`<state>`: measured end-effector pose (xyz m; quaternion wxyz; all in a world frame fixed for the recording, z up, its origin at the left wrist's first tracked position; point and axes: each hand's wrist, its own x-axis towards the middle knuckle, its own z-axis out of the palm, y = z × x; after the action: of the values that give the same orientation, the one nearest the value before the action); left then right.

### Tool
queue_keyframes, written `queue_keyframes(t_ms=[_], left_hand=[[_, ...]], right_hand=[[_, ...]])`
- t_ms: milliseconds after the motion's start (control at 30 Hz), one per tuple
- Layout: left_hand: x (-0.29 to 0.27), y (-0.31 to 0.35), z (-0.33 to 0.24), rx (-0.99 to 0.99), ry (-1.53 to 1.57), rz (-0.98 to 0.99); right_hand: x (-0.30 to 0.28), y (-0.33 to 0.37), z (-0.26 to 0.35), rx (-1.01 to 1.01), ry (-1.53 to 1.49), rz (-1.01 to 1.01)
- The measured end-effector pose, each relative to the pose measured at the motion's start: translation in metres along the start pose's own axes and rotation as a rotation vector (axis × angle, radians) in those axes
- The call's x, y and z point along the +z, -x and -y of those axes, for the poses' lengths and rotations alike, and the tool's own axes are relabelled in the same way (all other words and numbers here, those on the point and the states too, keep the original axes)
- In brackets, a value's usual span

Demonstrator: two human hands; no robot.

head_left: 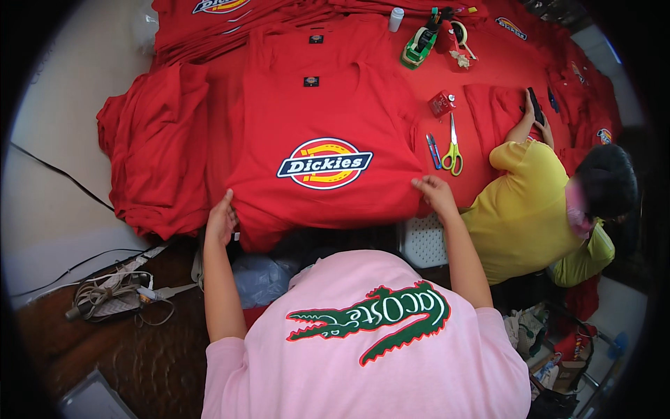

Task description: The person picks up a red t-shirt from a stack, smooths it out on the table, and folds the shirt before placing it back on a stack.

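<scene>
Pressing down on a red shirt (pixel 328 126) spread flat on the bench (pixel 488 66), I have one hand at each lower corner; my left hand (pixel 222 220) lies with its fingers curled loosely over the near left edge of the cloth, touching it rather than clamping it; my right hand (pixel 434 192) pinches the near right edge, fingers closed on the fabric; the shirt lies face up in the middle of the bench with a round printed badge (pixel 325 163) in red, yellow and dark blue on its chest, and a small dark label (pixel 311 81) at the collar; it sits on top of other red shirts, and a heap of folded red cloth (pixel 157 146) hangs beside it on my left; more printed red shirts (pixel 230 14) are stacked at the far side; just beyond my right hand lie scissors with yellow-green handles (pixel 452 148) and a small blue clipper (pixel 433 151); a small red box (pixel 442 103) stands past them, and a green tape dispenser (pixel 419 46) sits farther off; to my right a person in a yellow top (pixel 520 213) leans over the bench, one hand (pixel 536 115) on a dark object; down on my left a bundle of cable (pixel 112 293) lies on the brown floor.
</scene>
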<state>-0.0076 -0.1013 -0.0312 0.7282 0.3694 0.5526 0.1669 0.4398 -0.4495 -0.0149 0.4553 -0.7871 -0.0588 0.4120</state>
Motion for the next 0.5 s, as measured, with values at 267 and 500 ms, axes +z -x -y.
queue_keyframes(t_ms=[267, 500], left_hand=[[-0.023, 0.073, -0.038, 0.186, -0.150, 0.149], [-0.032, 0.150, -0.223, 0.691, -0.065, 0.216]], right_hand=[[-0.046, 0.061, 0.048, -0.147, -0.205, 0.399], [-0.077, 0.107, 0.241, -0.758, -0.424, 0.313]])
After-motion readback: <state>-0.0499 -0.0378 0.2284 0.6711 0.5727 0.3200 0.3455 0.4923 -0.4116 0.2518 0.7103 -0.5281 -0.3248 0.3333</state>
